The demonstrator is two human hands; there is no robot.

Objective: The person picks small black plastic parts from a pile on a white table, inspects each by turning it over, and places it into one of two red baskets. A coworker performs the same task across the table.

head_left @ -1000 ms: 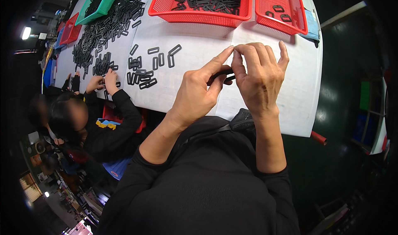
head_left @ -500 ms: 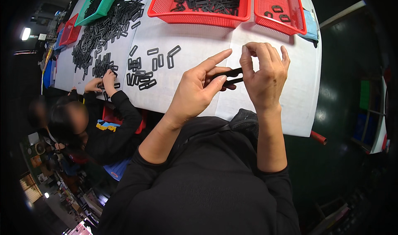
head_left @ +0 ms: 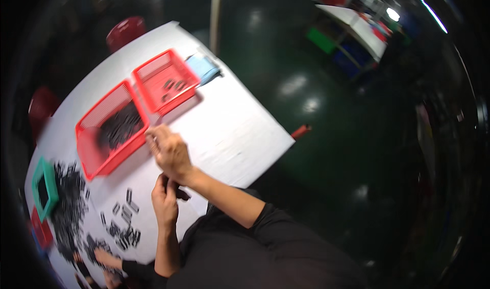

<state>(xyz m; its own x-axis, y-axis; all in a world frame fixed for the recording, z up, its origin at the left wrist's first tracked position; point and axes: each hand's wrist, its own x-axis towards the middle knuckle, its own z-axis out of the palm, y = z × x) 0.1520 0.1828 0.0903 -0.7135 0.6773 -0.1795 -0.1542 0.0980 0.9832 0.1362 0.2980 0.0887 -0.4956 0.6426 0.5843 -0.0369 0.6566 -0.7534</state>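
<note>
Left hand (head_left: 164,203): forearm comes up from 6 o'clock, nearly vertical in frame; fingers curled around a small black plastic part (head_left: 179,193), which sticks out of the fist toward 3 o'clock. Part sits just below frame centre-left, over the white table (head_left: 240,131). Its long axis seems to run roughly 9-to-3, tipped slightly down at the 3 o'clock end; motion blur, so the exact heading is uncertain.

Right hand (head_left: 169,151): forearm enters from about 5 o'clock and crosses above the left hand, reaching toward 10 o'clock. Fingers loosely bent, close together, at the near rim of the large red basket (head_left: 88,146). Cannot tell whether they pinch anything; blur hides the fingertips.

Surface: white table, tilted in view, corner pointing toward 3 o'clock. Large red basket holds a heap of black parts; a smaller red basket (head_left: 148,77) toward 12 o'clock of it holds a few. Pale blue cloth (head_left: 205,67) just beside the small basket. Green tray (head_left: 37,191) at 9 o'clock, with a dense pile of loose black parts (head_left: 69,212) beside it and scattered ones toward 7 o'clock. Another person's hands (head_left: 102,261) at 7 o'clock among those parts.

Room: dark green glossy floor (head_left: 326,110) with light reflections; another table (head_left: 357,26) at 1 o'clock.
</note>
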